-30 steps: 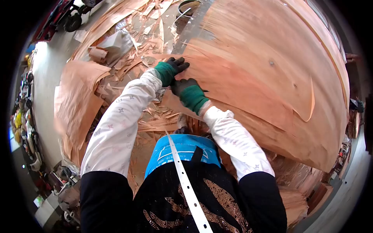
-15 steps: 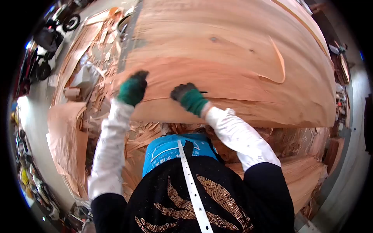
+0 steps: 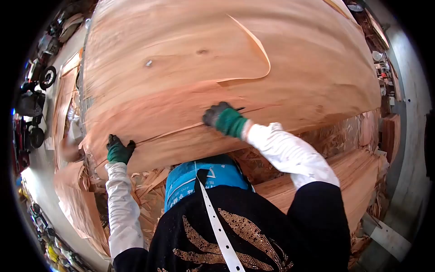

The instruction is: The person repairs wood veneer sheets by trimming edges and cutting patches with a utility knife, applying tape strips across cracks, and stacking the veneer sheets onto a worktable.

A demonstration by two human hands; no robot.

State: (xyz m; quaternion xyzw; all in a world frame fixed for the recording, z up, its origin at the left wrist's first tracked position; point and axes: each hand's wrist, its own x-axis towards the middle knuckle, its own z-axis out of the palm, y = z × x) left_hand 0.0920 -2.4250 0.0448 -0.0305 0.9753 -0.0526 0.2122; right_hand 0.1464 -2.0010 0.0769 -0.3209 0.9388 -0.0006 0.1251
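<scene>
A large wood veneer sheet [image 3: 308, 77] lies spread in front of me, with two knots and a curved, lifted edge. Across its near part runs a redder veneer piece [image 3: 154, 111], its lower edge forming a long line. My left hand [image 3: 119, 150], in a green glove with dark fingers, rests near the left end of this line, thumb and fingers apart. Over the right part of the line, my right hand [image 3: 224, 119] in a matching glove is closed. A thin dark tool [image 3: 241, 109] sticks out beside it; its kind is hidden by the fingers.
Torn veneer scraps [image 3: 145, 186] lie below the near edge. A veneer stack [image 3: 326, 177] is at the lower right, and a hanging veneer piece [image 3: 74, 199] at the left. Parked motorbikes [image 3: 36, 109] stand beyond on the left.
The view has shifted, so the sheet shows more to the left. My left hand has moved left and down onto the veneer, fingers spreading. My right hand stays closed around the dark tool.
</scene>
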